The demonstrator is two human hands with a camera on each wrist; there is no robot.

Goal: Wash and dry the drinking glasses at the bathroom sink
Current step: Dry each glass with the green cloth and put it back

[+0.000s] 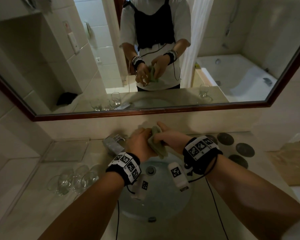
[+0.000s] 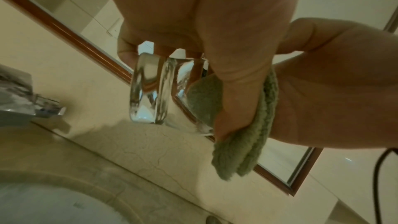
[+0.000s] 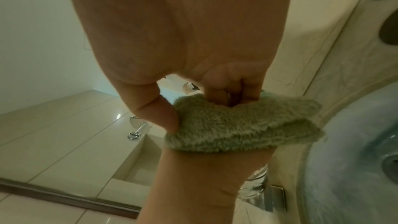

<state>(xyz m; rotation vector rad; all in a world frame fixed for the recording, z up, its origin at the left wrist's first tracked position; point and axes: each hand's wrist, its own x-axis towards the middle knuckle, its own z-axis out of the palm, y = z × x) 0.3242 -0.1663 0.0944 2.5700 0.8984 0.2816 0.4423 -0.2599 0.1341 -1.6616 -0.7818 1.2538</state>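
Left hand (image 1: pixel 140 142) clasping a glass (image 2: pixel 150 89), right hand (image 1: pixel 170 135) pinching green cloth (image 1: pixel 157 144) (over the sink (image 1: pixel 163 203))

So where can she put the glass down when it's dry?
Bare counter lies at the front right of the sink, and a strip in front of the glasses on the left. The dark coasters crowd the back right.
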